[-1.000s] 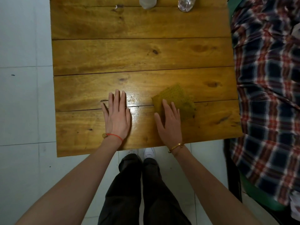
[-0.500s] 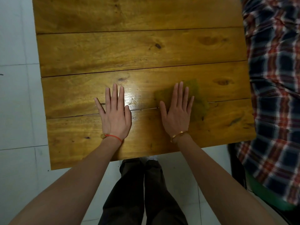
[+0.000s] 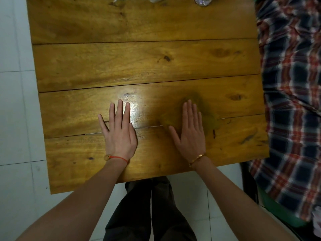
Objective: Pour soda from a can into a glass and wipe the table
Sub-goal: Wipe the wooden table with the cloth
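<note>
Wooden table (image 3: 121, 63) bore both hands flat with fingers straight, the left hand (image 3: 119, 134) on bare planks, the right hand (image 3: 189, 134) pressing a blurred green cloth (image 3: 206, 115); no writing was legible.

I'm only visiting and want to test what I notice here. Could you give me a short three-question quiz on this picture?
1. True or false: the left hand lies flat on the wooden table.
2. What does the right hand press on? A) a sponge B) an olive-green cloth C) a can
3. Fill in: the left wrist wears a ___ string bracelet.

Key: 1 true; 2 B; 3 red.
</note>
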A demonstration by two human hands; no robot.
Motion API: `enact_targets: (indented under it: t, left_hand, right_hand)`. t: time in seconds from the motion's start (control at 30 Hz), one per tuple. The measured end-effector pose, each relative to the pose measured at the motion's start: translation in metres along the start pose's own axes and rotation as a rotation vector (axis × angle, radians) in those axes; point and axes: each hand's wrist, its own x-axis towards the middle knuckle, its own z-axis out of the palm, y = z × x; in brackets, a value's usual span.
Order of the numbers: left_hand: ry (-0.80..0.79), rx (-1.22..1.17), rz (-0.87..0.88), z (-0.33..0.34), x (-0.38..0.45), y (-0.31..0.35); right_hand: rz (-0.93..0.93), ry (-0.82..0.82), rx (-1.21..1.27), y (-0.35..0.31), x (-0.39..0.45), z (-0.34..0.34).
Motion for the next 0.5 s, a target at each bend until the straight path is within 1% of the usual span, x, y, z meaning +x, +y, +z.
enact_targets:
  t: [0.07,0.13,0.2,0.27,0.37,0.43,0.5]
  left_hand:
    - [-0.001,0.006,0.002,0.000,0.001,0.001]
    - [-0.001,-0.001,0.001,0.000,0.001,0.000]
    - [0.001,-0.011,-0.004,0.000,0.001,0.001]
    - [0.006,-0.020,-0.002,-0.001,0.001,0.001]
    - [0.003,-0.028,0.000,-0.002,0.002,0.001]
    - [-0.003,-0.025,-0.004,-0.002,0.002,0.002]
    - [-0.010,-0.014,-0.006,-0.002,0.002,0.001]
  right_hand:
    - [0.104,0.014,0.007,0.006,0.012,-0.003]
    - [0.152,0.040,0.019,-0.008,0.023,-0.004]
    - [0.105,0.032,0.041,-0.029,0.027,-0.002]
    - [-0.027,0.002,0.051,-0.045,0.020,0.001]
    - [-0.186,-0.029,0.029,-0.041,0.004,0.003]
    - [-0.169,-0.029,0.025,-0.022,0.000,0.001]
    - [-0.044,-0.019,0.019,-0.002,0.006,-0.004]
